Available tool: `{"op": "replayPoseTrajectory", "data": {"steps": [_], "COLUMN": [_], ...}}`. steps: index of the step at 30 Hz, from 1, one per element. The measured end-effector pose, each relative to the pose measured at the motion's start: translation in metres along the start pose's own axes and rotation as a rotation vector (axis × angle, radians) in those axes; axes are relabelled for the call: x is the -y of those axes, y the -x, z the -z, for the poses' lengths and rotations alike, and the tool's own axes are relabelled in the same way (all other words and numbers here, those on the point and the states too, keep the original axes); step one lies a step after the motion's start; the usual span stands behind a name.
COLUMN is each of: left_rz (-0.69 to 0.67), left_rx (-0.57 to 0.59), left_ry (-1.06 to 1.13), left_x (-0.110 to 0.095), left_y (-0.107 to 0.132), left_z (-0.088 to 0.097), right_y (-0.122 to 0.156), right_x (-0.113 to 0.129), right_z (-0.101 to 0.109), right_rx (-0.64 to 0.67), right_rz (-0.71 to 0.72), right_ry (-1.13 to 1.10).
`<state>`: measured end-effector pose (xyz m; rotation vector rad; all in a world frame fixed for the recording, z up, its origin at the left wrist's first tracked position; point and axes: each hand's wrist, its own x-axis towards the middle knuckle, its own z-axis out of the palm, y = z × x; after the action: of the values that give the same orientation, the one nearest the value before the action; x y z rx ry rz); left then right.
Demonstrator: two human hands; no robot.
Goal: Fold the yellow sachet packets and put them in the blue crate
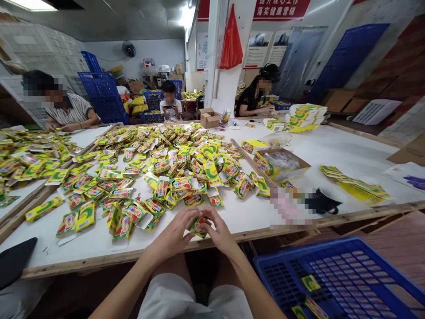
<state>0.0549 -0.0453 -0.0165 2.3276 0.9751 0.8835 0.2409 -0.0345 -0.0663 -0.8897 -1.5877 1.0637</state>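
At the table's near edge, both my hands hold one small yellow, green and red cardboard box between them. My left hand curls round its left side, with the fingers over the top end. My right hand grips the right side, thumb across the printed front. The fingers partly cover the box, so whether its flaps are closed cannot be seen. Just beyond my hands spreads a big heap of similar small boxes, several with white end flaps sticking out.
A blue plastic crate with several small boxes stands low at my right. Wooden strips divide the white table. An open carton, a black cup and flat yellow cartons lie rightward. Three people sit beyond the table.
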Motion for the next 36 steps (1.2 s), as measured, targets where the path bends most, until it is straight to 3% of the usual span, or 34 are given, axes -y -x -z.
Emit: {"op": "replayPoseTrajectory", "data": {"steps": [4,8,15,22,30,36], "left_rz": [0.013,0.08,0.238,0.214,0.227,0.237], "left_rx": [-0.349,-0.491,-0.466,-0.356,-0.344,-0.44], "left_ry": [0.213,0.377,0.37,0.343,0.357,0.425], "left_x": [0.006,0.015,0.03,0.032,0.029,0.029], "left_y": [0.016,0.03,0.03,0.026,0.021,0.016], "left_z": [-0.022,-0.05,-0.068,-0.06,-0.055,-0.066], "right_y": [0.014,0.03,0.038,0.04,0.03,0.014], "right_x": [-0.006,-0.005,-0.02,-0.028,-0.009,0.002], "right_z": [-0.005,-0.009,-0.016,-0.008,0.006,0.008], "right_rx": [-0.129,-0.237,-0.315,-0.192,-0.071,-0.201], "right_rz": [0.007,0.005,0.013,0.031,0.074,0.141], "right_ry": [-0.121,-0.1,-0.03,0.133,0.297,0.296]}}
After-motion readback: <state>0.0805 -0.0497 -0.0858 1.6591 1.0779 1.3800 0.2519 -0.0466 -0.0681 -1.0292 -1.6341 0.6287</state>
